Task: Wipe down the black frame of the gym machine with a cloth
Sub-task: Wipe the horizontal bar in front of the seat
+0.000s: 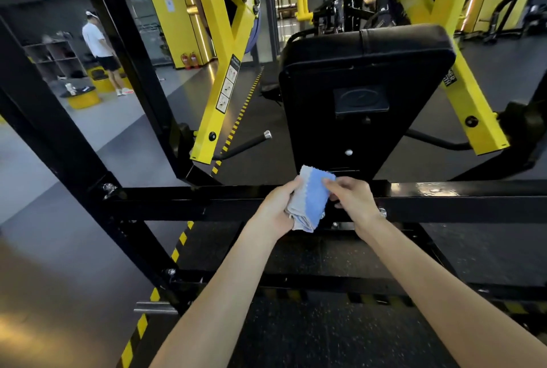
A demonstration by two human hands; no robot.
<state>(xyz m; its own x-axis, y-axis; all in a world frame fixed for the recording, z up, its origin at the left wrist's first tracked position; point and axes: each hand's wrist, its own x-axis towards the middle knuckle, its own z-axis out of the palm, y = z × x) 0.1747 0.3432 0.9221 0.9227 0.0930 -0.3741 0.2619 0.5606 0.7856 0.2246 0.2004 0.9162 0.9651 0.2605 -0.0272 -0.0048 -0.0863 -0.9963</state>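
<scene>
Both hands meet on the folded cloth [313, 198] at the middle of the crossbar [177, 201] of the black frame [59, 127]. The left hand [278, 210] grips its lower part and the right hand [352, 201] pinches its top edge. It looks like refolding rather than rubbing. Which stretches are already clean cannot be told; probably most of the frame is left.

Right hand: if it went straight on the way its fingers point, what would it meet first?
The cloth: the right hand points left at it, fingertips pinching its blue edge. Just beyond is the left hand gripping the cloth, in front of the black crossbar; depth there is unclear.
</scene>
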